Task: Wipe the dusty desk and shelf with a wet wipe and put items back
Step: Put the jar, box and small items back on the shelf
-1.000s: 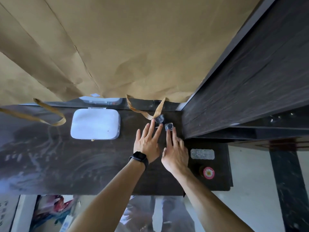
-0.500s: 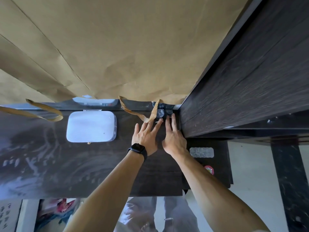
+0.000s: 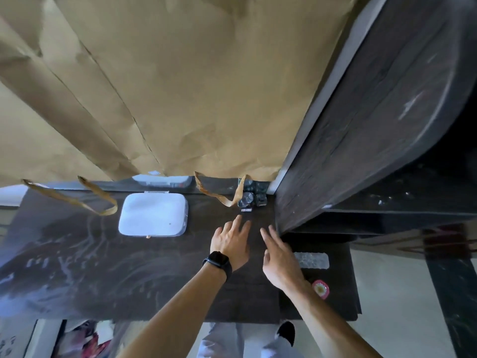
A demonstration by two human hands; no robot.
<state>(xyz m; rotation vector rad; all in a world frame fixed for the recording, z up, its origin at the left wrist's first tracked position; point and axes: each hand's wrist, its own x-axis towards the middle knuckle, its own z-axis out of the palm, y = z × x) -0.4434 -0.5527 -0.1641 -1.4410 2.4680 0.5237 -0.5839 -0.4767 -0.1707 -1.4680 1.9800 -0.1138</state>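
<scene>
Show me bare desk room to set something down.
Widest: the desk left of and before the white case. A narrower gap lies between case and small jars. Crowded: the jars' corner by the shelf, and the clear tray and pink disc near the right hand.

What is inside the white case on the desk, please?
Its contents are hidden: the white case lies shut on the desk, a small clasp at its near edge. Only the smooth white lid shows.
</scene>
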